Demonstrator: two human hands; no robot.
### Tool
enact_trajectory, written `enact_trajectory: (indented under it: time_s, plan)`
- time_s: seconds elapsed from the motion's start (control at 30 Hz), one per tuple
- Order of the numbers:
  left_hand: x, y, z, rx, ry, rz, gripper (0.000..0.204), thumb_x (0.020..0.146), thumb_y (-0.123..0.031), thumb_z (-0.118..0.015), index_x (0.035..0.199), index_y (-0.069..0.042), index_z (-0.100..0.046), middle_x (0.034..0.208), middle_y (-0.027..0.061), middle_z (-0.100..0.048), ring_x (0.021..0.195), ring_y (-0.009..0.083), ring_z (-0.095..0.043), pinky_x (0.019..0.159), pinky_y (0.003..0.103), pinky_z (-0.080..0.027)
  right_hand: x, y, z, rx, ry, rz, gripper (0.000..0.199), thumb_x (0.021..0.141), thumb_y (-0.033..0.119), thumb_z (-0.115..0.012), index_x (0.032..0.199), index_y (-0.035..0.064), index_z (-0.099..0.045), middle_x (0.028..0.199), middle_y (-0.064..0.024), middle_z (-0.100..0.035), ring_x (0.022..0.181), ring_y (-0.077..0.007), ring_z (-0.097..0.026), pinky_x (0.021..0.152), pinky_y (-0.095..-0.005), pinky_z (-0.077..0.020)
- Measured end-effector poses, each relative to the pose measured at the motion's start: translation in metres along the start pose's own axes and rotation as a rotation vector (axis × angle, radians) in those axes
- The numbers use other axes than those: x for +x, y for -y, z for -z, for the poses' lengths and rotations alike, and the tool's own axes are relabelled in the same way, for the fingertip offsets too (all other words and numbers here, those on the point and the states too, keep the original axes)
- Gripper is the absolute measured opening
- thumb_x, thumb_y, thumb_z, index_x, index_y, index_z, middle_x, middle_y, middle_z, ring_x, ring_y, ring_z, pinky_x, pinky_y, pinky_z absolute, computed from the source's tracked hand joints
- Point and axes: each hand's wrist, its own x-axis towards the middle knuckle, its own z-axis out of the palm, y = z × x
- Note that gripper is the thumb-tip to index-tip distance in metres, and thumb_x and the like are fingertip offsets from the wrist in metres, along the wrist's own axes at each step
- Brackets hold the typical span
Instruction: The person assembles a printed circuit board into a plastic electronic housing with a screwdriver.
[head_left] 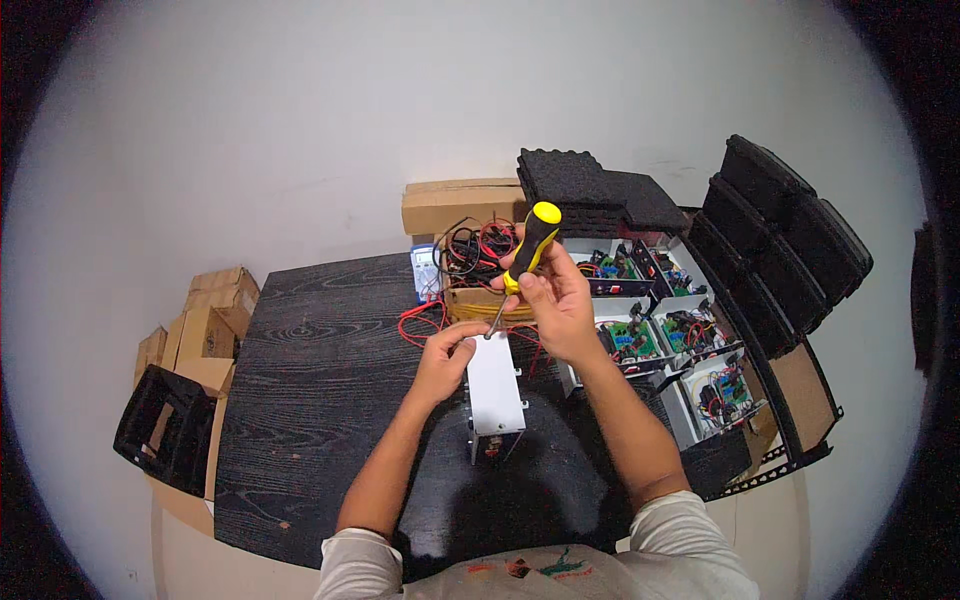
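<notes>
My right hand (560,300) grips a yellow and black screwdriver (528,250), handle up and tilted to the right, its metal tip down at the top end of a white metal box (494,385). The box stands on the black wooden table (310,400) with its front panel facing me. My left hand (447,355) holds the box's upper left corner, fingers pinched close to the screwdriver tip.
Open white boxes with green circuit boards (665,340) lie to the right. A multimeter (425,270) with red and black leads, black foam pads (590,190) and black cases (790,230) sit behind. Cardboard boxes (215,310) and a black case (165,428) are off the table's left edge.
</notes>
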Motion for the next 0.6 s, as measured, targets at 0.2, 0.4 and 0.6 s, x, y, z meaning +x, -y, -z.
enact_trajectory:
  time_s: [0.2,0.4,0.6]
  plan:
    - [-0.003,0.002,-0.001,-0.052,-0.013,0.108,0.027,0.100,-0.006,-0.056,0.122,0.001,-0.071,0.112,0.0093,-0.074,0.101,0.0152,-0.066,0.091,0.030,-0.050,0.006,0.001,0.001,0.017,0.028,-0.042,0.043,0.105,0.008,-0.058,0.146,0.0005,-0.044,0.127,-0.0128,-0.062,0.107,-0.0177,-0.068,0.077,-0.0260,-0.0602]
    - [-0.003,-0.001,-0.003,-0.023,-0.047,0.066,0.027,0.099,-0.006,-0.057,0.122,0.001,-0.071,0.103,0.0047,-0.073,0.086,0.0098,-0.062,0.078,0.026,-0.050,0.019,0.004,-0.004,-0.016,0.016,-0.138,0.046,0.101,0.015,-0.068,0.143,0.0016,-0.053,0.115,-0.0060,-0.067,0.098,-0.0171,-0.073,0.077,-0.0266,-0.0611]
    - [0.000,-0.019,-0.002,0.048,-0.160,-0.096,0.014,0.093,-0.003,-0.064,0.104,0.001,-0.071,0.098,0.0077,-0.076,0.088,0.0148,-0.070,0.080,0.033,-0.055,0.028,0.000,0.006,0.131,0.047,-0.241,0.052,0.104,0.020,-0.065,0.150,0.0062,-0.046,0.120,-0.0052,-0.066,0.100,-0.0171,-0.073,0.084,-0.0257,-0.0607]
